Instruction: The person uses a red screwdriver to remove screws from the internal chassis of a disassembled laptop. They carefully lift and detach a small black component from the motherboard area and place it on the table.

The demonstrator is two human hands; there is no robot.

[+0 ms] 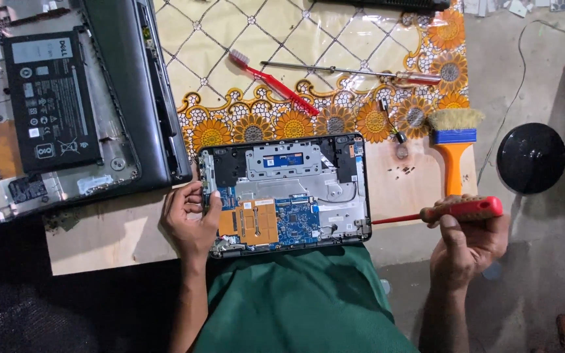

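Laptop chassis [286, 193], small and opened with its base cover off, lies at the near middle of the tabletop [99, 242], its near edge over the person's green-clad lap [295, 301]; from the head view, the circuit board [295, 222] and copper-coloured shield [250, 222] face up, presumably so the inner parts are within reach; the left hand [191, 219] clasps the chassis's left edge, fingers curled over the rim and thumb against the side, apparently to keep it from sliding; the right hand [469, 245] is closed round the red handle of a screwdriver [449, 211], held level just right of the chassis with the tip pointing towards its right edge, not touching it as far as I can tell; far left lies a larger opened laptop [67, 98] with its black battery [50, 101] showing; on the flowered mat [335, 72] beyond rest a red toothbrush [273, 82] and a long second screwdriver [354, 70]; an orange-handled brush [454, 140] lies right of the mat, with small screws [405, 170] scattered beside it; a round black base [531, 158] sits far right.
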